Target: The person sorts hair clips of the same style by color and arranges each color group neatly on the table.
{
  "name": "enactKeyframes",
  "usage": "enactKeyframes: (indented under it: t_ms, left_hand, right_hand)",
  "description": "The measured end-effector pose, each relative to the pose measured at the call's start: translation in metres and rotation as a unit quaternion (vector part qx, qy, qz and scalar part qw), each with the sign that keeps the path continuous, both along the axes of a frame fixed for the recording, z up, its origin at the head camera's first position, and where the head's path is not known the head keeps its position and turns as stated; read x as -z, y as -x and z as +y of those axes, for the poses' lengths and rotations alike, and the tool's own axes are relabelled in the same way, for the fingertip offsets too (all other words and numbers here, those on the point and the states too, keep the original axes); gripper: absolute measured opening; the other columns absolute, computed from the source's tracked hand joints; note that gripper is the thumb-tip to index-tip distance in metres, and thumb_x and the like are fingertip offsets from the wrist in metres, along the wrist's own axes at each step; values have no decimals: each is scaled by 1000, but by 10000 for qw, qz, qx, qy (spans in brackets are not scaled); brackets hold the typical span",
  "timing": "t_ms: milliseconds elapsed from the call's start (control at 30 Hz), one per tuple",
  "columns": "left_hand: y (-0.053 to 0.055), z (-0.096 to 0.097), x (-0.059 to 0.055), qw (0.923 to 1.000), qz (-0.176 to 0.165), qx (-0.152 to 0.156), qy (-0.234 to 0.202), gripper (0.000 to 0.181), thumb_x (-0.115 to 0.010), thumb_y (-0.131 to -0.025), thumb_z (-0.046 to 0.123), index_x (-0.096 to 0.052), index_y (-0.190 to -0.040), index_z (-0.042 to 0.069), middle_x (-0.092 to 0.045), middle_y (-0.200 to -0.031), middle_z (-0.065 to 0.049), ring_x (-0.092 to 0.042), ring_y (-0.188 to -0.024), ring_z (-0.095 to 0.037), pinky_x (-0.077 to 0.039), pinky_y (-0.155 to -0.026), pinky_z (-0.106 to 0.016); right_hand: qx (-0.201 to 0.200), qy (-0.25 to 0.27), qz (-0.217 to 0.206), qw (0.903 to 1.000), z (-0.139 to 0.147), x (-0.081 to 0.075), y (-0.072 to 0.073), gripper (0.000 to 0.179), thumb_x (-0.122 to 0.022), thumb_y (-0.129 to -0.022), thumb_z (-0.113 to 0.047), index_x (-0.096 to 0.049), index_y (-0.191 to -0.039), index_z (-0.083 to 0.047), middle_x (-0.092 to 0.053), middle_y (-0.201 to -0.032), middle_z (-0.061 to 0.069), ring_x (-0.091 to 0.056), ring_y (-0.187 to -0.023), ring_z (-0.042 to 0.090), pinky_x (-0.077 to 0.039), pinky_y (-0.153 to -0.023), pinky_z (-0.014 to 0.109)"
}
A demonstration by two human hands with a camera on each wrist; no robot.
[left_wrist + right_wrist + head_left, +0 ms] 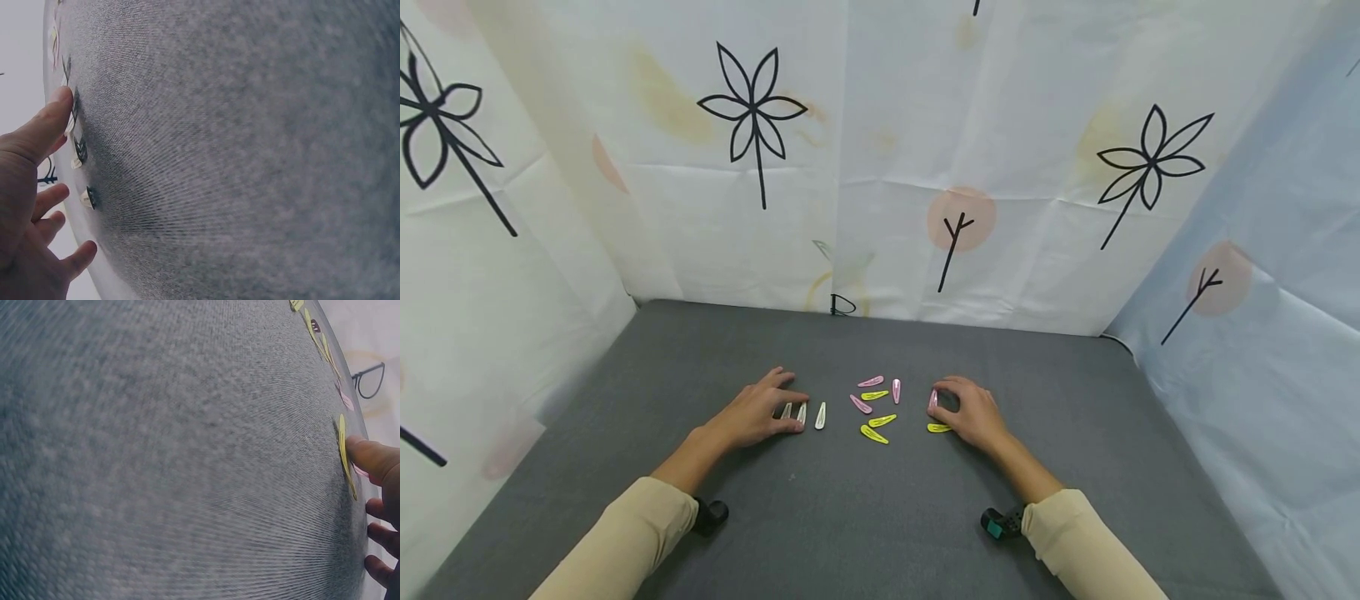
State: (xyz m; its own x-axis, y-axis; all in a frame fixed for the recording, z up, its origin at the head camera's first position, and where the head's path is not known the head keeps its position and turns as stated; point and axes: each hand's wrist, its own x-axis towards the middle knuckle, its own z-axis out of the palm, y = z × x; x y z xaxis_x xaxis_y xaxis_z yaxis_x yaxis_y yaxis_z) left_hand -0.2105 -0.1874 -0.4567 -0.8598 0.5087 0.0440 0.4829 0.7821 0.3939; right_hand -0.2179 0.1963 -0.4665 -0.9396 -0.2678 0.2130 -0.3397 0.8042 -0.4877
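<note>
Nearest, beige sleeves [625, 533] came in from 7 and 5 o'clock over the grey table [850, 533], a black wrist device [1002, 523] showing at the right cuff. At 11 o'clock from that device, the right hand [973, 417] had its thumb and forefinger curved to a small gap, with a pink clip [933, 399] between their tips. A yellow clip [938, 427] lay just beside the thumb, at 6 o'clock from its tip. Level with it, across the table at 9 o'clock, the left hand [752, 414] held thumb and forefinger round the ends of a white clip [802, 414], its remaining fingers spread apart. How firmly either pair pressed, I could not tell. A second white one [786, 411] lay at 9 o'clock from the held clip, inside the hand's curve, and a third [821, 416] at 3 o'clock, clear of the fingertips. Between the hands sat three yellow clips [874, 434], two of them nearer, and three pink clips [871, 381]. Beyond, at 12 o'clock, rose a pale cloth [880, 108] printed with black flowers [752, 108].
</note>
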Motion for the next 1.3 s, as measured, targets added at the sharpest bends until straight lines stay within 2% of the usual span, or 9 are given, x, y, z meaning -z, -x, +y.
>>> enactKeyframes:
  t_ms: [300, 600, 867, 1133, 1300]
  left_hand:
    - [0, -1, -1, 10000, -17, -52, 17, 48, -75, -88, 36, -68, -129, 11, -44, -147, -26, -27, -143, -48, -31, -101, -70]
    - [-1, -2, -1, 10000, 29, -57, -40, 48, -76, -87, 36, -69, -128, 12, -44, -147, -26, -27, -143, -48, -31, -101, -71]
    - [-1, 3, -6, 9999, 0, -127, -30, 48, -76, -87, 37, -69, -128, 11, -44, -148, -25, -25, -144, -48, -30, -102, -71]
    - [-3, 25, -11, 9987, 488, -142, -8, 48, -78, -85, 36, -71, -123, 8, -49, -144, -24, -31, -142, -45, -35, -100, -69]
    - [-4, 46, -9, 9960, 778, -444, 36, 46, -80, -83, 40, -75, -115, 7, -54, -141, -19, -34, -142, -41, -36, -101, -66]
  right_hand:
    - [-17, -20, -19, 10000, -1, -2, 0, 42, -80, -85, -27, -71, -121, -8, -63, -131, 15, -54, -127, 35, -35, -105, 59]
    - [-54, -53, 83, 9999, -2, -2, 1, 40, -79, -85, -24, -71, -120, -7, -64, -128, 14, -56, -124, 35, -37, -103, 60]
    - [-41, -20, 108, 9999, -2, -2, 0, 41, -80, -84, -26, -71, -119, -7, -65, -127, 13, -57, -123, 34, -38, -101, 60]
    - [-38, -15, 108, 9999, -2, -1, -1, 41, -80, -85, -26, -70, -120, -7, -64, -127, 13, -57, -124, 33, -37, -102, 60]
    - [-48, -4, 81, 10000, -1, 0, -1, 41, -80, -85, -26, -70, -120, -8, -65, -127, 12, -57, -123, 33, -37, -101, 60]
